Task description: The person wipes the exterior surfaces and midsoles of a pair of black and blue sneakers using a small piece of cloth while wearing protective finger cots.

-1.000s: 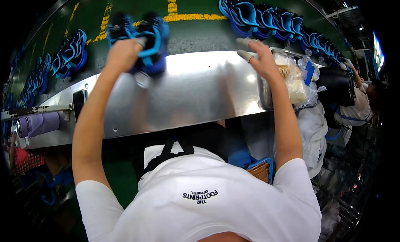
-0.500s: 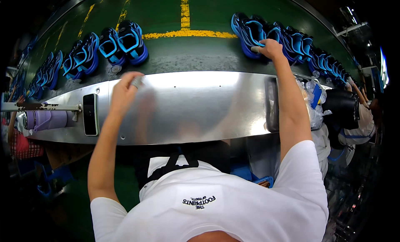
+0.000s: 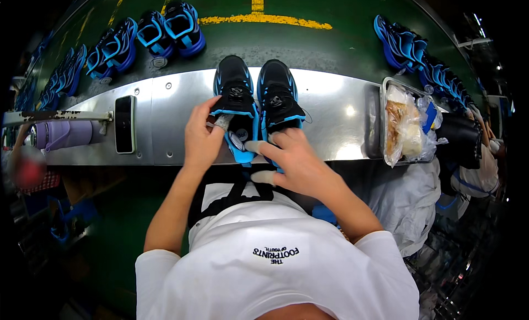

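Side by side on the metal bench lie two black sneakers with blue trim, the left sneaker [image 3: 233, 80] and the right sneaker [image 3: 276, 83], toes pointing away from me. My left hand [image 3: 201, 133] is closed on the left sneaker's collar, its covered thumb reaching into the opening. A round pale tag [image 3: 241, 135] shows inside that shoe. Across the heels, my right hand [image 3: 300, 161] has some fingers in the right sneaker's opening and a covered fingertip at the left sneaker's heel. Its covered thumb sits below the heels. How firmly it grips is partly hidden.
A phone [image 3: 125, 125] and a lilac bottle [image 3: 65, 135] are at the left of the metal bench [image 3: 336, 108]. On the right stands a metal tray [image 3: 387, 84] with plastic-wrapped contents. Beyond the bench, more sneakers [image 3: 184, 28] line the green surface [image 3: 297, 44], left and right.
My right hand has come from the far right row to the bench's middle. Two sneakers now lie on the bench, and that row has fewer. My left hand has moved right onto the left sneaker.
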The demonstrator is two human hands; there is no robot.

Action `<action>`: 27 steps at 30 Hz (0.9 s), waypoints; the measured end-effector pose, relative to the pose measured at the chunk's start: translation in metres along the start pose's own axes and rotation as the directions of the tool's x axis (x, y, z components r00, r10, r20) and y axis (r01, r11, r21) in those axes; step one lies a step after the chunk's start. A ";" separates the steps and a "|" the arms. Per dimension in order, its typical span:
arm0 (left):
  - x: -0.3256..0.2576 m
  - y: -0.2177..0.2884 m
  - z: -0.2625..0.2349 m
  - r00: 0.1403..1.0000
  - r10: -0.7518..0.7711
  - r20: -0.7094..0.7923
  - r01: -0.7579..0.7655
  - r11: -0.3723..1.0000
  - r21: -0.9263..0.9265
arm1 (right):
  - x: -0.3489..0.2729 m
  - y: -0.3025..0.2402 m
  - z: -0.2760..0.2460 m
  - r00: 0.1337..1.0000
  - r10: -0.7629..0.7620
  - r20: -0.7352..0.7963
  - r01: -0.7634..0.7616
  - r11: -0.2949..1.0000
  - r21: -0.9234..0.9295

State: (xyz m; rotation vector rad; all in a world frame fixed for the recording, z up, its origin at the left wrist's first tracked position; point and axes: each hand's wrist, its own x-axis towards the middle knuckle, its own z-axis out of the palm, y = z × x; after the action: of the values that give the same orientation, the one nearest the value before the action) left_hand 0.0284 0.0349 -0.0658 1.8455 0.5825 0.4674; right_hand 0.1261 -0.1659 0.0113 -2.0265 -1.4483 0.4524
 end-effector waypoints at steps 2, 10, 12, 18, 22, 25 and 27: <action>-0.001 0.014 -0.011 1.000 0.016 0.006 -0.017 0.984 0.178 | -0.012 0.004 -0.021 0.998 0.027 0.056 -0.037 0.982 0.185; 0.031 0.043 0.002 0.833 0.504 0.226 -0.550 0.718 0.427 | 0.023 0.035 -0.029 0.960 -0.088 -0.267 -0.003 0.946 -0.325; 0.031 0.043 0.007 0.868 0.447 0.218 -0.497 0.758 0.423 | 0.028 0.052 -0.022 0.984 -0.042 -0.172 -0.015 0.949 -0.316; 0.016 0.059 0.013 0.944 0.277 0.177 -0.329 0.817 0.473 | 0.029 0.039 -0.023 0.933 0.223 -0.283 -0.242 0.970 -0.031; 0.003 0.060 0.007 0.911 0.278 0.306 -0.399 0.784 0.475 | 0.016 0.026 -0.021 0.973 0.097 -0.208 -0.115 0.990 -0.076; -0.010 0.057 0.005 0.889 0.236 0.392 -0.410 0.792 0.452 | -0.004 0.032 -0.016 0.984 -0.022 -0.176 -0.007 0.986 -0.167; -0.021 0.061 0.015 0.879 0.262 0.399 -0.457 0.703 0.545 | -0.011 0.031 -0.002 0.991 -0.014 -0.135 -0.012 0.981 -0.192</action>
State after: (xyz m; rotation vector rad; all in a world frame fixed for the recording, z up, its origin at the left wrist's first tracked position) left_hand 0.0302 -0.0067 -0.0145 2.6505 0.1517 0.2503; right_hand 0.1461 -0.1833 -0.0074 -2.1611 -1.4573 0.1742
